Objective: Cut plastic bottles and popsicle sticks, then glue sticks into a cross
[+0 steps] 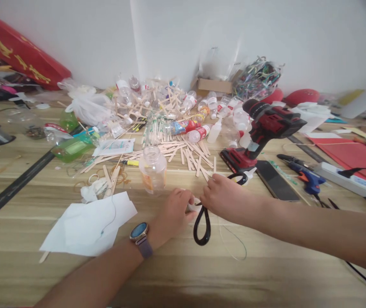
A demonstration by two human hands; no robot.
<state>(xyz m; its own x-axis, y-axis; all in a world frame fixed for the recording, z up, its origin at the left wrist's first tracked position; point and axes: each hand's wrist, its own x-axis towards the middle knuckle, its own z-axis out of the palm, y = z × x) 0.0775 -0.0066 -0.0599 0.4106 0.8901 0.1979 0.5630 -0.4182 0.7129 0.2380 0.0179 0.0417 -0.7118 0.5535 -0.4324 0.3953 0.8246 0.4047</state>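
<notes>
My right hand (224, 197) is closed on a pair of scissors (197, 232); one black handle loop hangs below the fingers and the other shows beyond the hand. The blades are mostly hidden. My left hand (174, 216), with a watch on its wrist, pinches a small whitish, translucent piece (193, 206) right beside the scissors. What kind of piece it is, I cannot make out. A clear plastic jar (152, 171) with an orange label stands uncapped just beyond my left hand. Thin thread (246, 250) curls on the table below my right hand.
White paper sheets (90, 226) lie at the left. Wooden sticks (191, 156) and plastic bottles (199, 133) are heaped toward the wall. On the right are a red cordless drill (266, 126), a phone (277, 182), a blue glue gun (311, 182) and a power strip (343, 177).
</notes>
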